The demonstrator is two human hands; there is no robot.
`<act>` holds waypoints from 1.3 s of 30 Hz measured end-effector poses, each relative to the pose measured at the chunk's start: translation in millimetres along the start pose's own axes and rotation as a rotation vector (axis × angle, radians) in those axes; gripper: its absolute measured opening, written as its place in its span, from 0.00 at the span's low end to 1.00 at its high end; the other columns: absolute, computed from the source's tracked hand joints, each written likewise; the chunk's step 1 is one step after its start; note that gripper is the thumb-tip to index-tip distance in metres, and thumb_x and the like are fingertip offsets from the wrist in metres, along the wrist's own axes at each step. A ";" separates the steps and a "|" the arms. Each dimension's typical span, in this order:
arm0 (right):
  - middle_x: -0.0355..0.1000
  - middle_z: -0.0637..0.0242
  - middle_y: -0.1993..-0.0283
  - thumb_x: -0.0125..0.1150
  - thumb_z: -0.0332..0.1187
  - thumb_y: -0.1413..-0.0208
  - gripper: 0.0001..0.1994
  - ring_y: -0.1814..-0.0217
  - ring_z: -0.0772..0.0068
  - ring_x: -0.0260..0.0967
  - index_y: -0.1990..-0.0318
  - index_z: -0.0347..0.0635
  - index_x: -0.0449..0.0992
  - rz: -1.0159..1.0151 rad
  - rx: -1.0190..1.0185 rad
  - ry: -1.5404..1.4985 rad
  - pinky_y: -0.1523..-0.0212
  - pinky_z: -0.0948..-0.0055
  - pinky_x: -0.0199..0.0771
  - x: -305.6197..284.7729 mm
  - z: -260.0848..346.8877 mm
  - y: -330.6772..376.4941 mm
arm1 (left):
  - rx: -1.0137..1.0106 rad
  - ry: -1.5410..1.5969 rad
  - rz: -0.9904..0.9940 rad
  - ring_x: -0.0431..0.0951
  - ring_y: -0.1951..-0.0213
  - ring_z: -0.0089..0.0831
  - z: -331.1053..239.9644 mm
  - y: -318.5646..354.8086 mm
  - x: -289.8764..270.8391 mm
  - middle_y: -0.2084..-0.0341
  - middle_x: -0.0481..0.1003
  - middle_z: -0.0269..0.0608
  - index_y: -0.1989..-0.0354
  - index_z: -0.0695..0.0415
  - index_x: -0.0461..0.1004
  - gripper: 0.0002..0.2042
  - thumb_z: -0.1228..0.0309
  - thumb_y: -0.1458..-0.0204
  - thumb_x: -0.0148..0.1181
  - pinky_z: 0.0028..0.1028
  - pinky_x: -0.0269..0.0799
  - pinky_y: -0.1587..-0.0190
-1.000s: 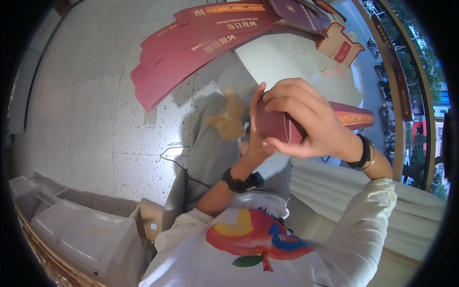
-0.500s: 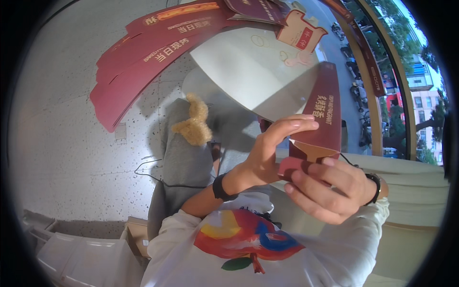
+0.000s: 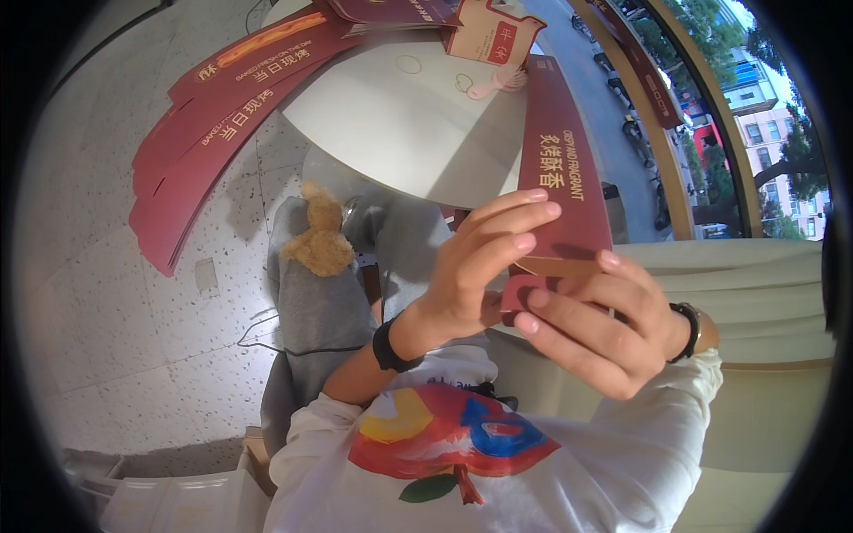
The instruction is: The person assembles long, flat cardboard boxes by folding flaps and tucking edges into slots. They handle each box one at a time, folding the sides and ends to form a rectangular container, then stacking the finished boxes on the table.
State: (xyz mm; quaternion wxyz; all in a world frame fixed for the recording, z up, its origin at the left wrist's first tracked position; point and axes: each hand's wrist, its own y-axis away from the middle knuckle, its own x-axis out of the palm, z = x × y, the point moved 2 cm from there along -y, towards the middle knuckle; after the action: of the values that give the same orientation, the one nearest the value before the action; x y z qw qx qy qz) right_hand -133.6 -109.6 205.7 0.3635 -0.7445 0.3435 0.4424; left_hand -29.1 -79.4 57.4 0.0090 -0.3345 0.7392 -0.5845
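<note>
A long dark red cardboard box (image 3: 564,178) with pale printing stretches away from me, its far end over the round white table. My left hand (image 3: 458,275) is at the left side of its near end, several fingers laid over the top face and the thumb out of sight. At that near end, my right hand (image 3: 613,329) has its fingers closed round a small red end flap (image 3: 518,291). The fingers hide most of the box's opening.
Flat red cartons (image 3: 222,115) fan out past the edge of the white table (image 3: 382,124). A cut-out card (image 3: 498,35) and a pink fork-shaped piece (image 3: 498,82) lie there too. A fuzzy tan toy (image 3: 322,235) rests on my lap. White bins (image 3: 187,502) stand lower left.
The view has shifted, so the scene sits further left. More of my left fingers now lie over the box's top. Its near opening, visible before, is now mostly covered by flap and fingers.
</note>
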 end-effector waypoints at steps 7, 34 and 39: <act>0.77 0.64 0.60 0.67 0.27 0.59 0.15 0.61 0.66 0.72 0.59 0.39 0.82 -0.037 0.102 -0.072 0.49 0.59 0.75 0.1 -3.5 -0.4 | 0.054 -0.067 -0.038 0.75 0.47 0.60 0.5 2.4 6.3 0.46 0.71 0.61 0.47 0.53 0.58 0.23 0.68 0.46 0.63 0.45 0.77 0.50; 0.71 0.57 0.57 0.74 0.41 0.56 0.16 0.52 0.56 0.72 0.66 0.42 0.76 -0.105 0.510 -0.586 0.34 0.43 0.56 -3.6 -27.3 17.5 | -0.180 0.025 0.058 0.73 0.46 0.55 -21.4 2.2 9.3 0.48 0.71 0.61 0.48 0.64 0.69 0.26 0.75 0.59 0.66 0.41 0.74 0.46; 0.77 0.59 0.63 0.65 0.29 0.52 0.09 0.53 0.56 0.75 0.63 0.37 0.77 -0.174 0.509 -0.697 0.44 0.52 0.66 3.8 -26.5 15.8 | -0.415 0.271 0.024 0.71 0.44 0.52 -18.0 22.3 9.8 0.46 0.69 0.62 0.44 0.72 0.66 0.28 0.75 0.55 0.65 0.40 0.68 0.42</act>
State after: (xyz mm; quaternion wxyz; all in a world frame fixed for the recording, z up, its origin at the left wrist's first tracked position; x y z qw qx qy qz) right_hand -134.6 -140.6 207.5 0.6652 -0.4637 0.2343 0.5362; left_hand -54.7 -66.8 47.4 -0.1521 -0.2390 0.8417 -0.4596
